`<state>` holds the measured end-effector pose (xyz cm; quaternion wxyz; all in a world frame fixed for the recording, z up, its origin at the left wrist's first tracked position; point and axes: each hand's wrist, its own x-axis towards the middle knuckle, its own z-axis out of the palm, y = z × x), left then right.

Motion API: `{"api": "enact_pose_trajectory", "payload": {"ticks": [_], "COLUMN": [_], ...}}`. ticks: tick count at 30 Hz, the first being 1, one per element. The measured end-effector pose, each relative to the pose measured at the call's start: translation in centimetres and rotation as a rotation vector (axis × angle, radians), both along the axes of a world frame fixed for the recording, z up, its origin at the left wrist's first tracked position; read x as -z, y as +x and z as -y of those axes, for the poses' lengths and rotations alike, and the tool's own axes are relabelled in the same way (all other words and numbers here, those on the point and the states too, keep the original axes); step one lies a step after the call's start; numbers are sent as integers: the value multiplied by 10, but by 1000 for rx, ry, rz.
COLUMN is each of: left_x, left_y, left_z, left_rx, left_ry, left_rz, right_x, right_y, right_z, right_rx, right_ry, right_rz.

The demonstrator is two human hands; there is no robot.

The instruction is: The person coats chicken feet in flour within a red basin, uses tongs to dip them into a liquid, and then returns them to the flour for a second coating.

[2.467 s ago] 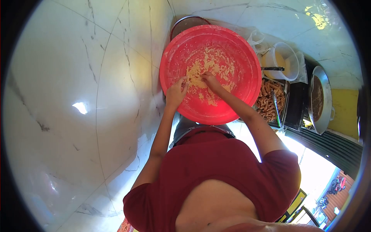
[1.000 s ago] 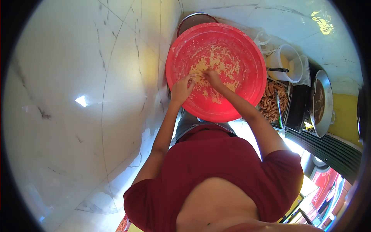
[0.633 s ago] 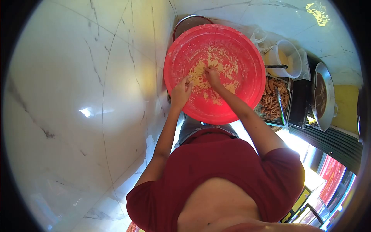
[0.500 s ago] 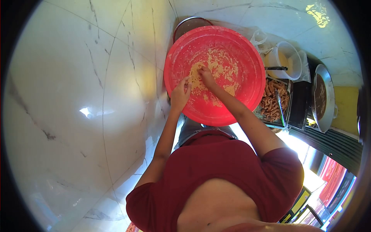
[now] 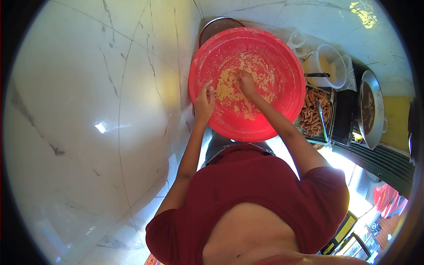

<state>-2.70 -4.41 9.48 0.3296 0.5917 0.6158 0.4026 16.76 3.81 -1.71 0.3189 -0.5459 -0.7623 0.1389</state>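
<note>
A wide red plastic basin [image 5: 289, 95] stands in front of me, with crumbly yellowish flour mixture [image 5: 227, 88] scattered over its bottom. My left hand [image 5: 204, 105] is at the basin's left side, its fingers stretched up and the thumb apart; nothing shows in it. Over the mixture, my right hand [image 5: 246, 84] has its fingers bent together, with the tips among the crumbs. Whether some of the mixture is in those fingers is hidden.
Right of the basin, a tray [image 5: 327, 140] bears brown fried pieces [image 5: 312, 110] and tongs [image 5: 321, 115]. Behind it is a translucent tub [image 5: 339, 73] with a dark handle across its edge. Farther right stands a large metal pan [image 5: 375, 106] of dark liquid. A marbled wall [image 5: 79, 110] borders the left.
My right hand has moved right and slightly up over the crumbs. My left hand has shifted left, widening the gap between the hands. The view has tilted slightly.
</note>
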Motion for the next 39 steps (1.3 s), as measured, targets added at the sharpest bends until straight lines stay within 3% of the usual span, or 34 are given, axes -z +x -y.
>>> {"api": "enact_pose_trajectory", "payload": {"ticks": [2,5,8,11,14,17,21,23,26,29,32,35,38,39], "left_x": [0,3,11,7,9,23,28,42,70,69,62,80,92,94], "left_y": [0,2,4,8,11,12,19,18,14,22,37,56,71,75], "left_z": [1,0,-4,-7,-11,-18,-30,-32,-38,-48,-61,-75,-76,-76], "left_rx": [-6,5,45,38,28,44,65,66,98,170,254,319,309,297], "left_ry": [9,18,9,-69,-103,-106,-98,-140,-312,-452,-582,-684,-745,-760], "left_rz": [0,2,-62,-81,-73,-11,86,2,-221,-442,-627,-719,-756,-766], "right_x": [-6,-10,51,41,33,16,25,14,8,-44,-39,-33,28,20], "right_y": [-27,-70,-81,-59,-38,-36,-28,-17,6,37,86,112,132,129], "right_z": [5,22,19,7,-14,-14,21,29,11,-4,-9,8,23,30], "right_rx": [-51,91,57,-204,0,-142,-366,-340,-291,-64,-34,-30,-73,-102], "right_ry": [-121,-380,-272,-67,-111,-216,-230,-285,-527,-663,-549,-633,-860,-899], "right_rz": [-78,-167,-255,44,-170,32,7,7,-311,-336,-240,-48,179,210]}}
